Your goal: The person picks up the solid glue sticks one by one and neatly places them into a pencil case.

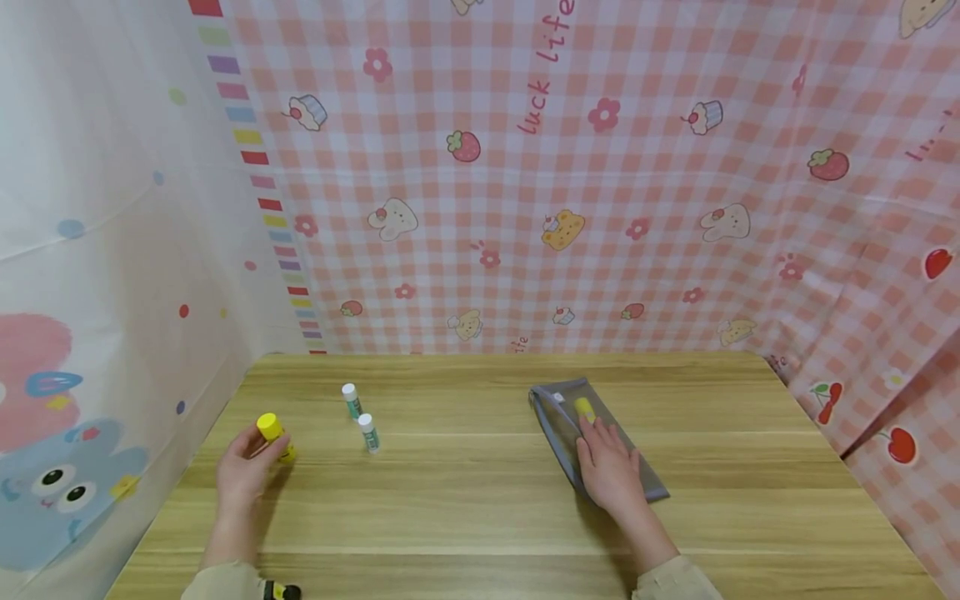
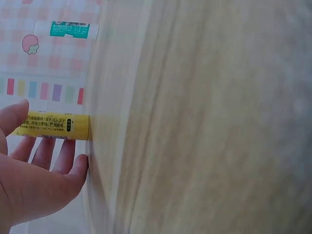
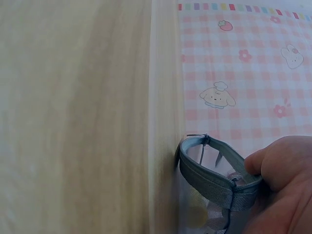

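On the left of the table, my left hand (image 1: 242,473) holds a yellow glue stick (image 1: 276,437) upright, thumb on one side and fingers on the other. Its printed label and its base, close to the tabletop, show in the left wrist view. Toward the right, my right hand (image 1: 609,468) grips a grey mesh zip pouch (image 1: 555,433) from above, thumb at the rim. The pouch's mouth gapes toward the left in the right wrist view. Through the mesh, a second yellow stick (image 1: 583,408) shows just beyond my fingertips.
Two white-capped glue sticks with green labels, one behind (image 1: 352,402) and one in front (image 1: 368,433), stand right of my left hand. The wood table (image 1: 450,500) ends at a pink checked curtain (image 1: 465,233). White patterned cloth (image 1: 135,275) hangs along the left side.
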Motion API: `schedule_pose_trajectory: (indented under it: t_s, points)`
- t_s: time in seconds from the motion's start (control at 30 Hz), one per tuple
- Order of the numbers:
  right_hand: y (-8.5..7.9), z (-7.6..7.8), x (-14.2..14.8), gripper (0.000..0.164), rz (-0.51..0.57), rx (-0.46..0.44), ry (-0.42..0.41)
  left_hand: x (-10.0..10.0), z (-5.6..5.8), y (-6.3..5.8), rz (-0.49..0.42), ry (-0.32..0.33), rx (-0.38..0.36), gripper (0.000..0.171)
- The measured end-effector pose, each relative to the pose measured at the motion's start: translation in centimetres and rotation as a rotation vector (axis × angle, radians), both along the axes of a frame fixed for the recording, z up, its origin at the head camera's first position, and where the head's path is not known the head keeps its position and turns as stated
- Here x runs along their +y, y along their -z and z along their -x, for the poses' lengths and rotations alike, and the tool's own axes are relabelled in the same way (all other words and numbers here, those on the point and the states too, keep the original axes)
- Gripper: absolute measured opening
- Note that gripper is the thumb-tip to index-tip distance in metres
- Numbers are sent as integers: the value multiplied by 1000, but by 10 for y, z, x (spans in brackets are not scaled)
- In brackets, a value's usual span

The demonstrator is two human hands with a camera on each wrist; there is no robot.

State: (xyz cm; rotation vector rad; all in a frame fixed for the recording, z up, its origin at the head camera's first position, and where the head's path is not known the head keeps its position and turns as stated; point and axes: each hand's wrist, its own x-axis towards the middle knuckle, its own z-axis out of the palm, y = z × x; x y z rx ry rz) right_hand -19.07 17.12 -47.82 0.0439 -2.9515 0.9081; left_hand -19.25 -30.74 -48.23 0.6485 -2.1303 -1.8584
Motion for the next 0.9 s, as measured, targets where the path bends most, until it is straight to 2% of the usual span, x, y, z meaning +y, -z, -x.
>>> schedule_pose_trajectory:
  t_s: [0.47,0.9]
  points:
    - [1,0,0,46,4,-2,2,-5,0,3,-58,-24,-9,63]
    - [3,1,1,46,6,-7,4,-4,-1,3,18,-21,-1,54]
